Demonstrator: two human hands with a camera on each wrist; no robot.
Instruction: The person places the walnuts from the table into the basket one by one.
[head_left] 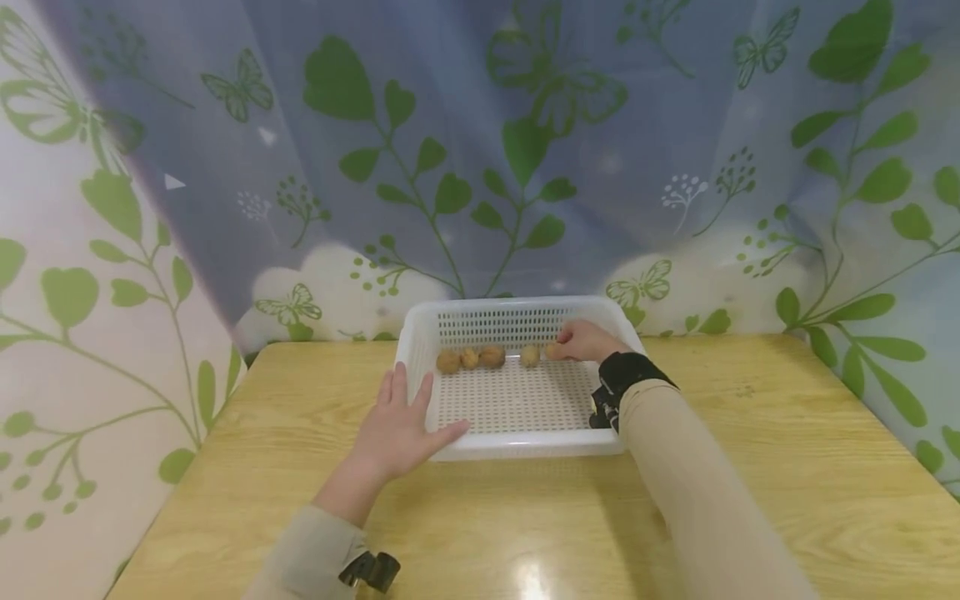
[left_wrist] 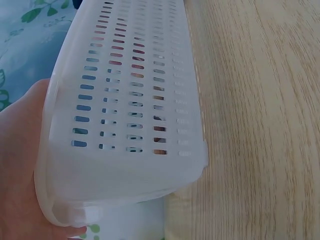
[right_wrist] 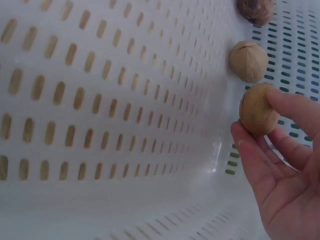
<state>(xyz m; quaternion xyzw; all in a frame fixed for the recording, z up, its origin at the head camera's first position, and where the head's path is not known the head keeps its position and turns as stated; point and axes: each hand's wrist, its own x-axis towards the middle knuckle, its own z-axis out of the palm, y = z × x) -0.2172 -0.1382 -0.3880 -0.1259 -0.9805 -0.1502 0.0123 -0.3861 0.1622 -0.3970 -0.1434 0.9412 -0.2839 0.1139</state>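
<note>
A white plastic basket (head_left: 517,444) with slotted walls holds a row of walnuts along its far side. Between thumb and fingers, my right hand (head_left: 588,342) pinches a brown walnut (right_wrist: 257,109) at the row's right end. Beside it lies a paler walnut (right_wrist: 248,61), and beyond that a darker walnut (right_wrist: 256,10) is partly cut off in the right wrist view. Three walnuts sit together further left, among them a round one (head_left: 448,361) at the end. My left hand (head_left: 397,425) rests with spread fingers on the basket's left rim; the left wrist view shows it partly behind the wall.
The basket stands on a wood-grain table (head_left: 300,417), near its back edge. Behind the table hangs a blue and white curtain (head_left: 450,208) with green leaves and butterflies. A black wrist camera (head_left: 603,404) on the right arm dips into the basket's right side.
</note>
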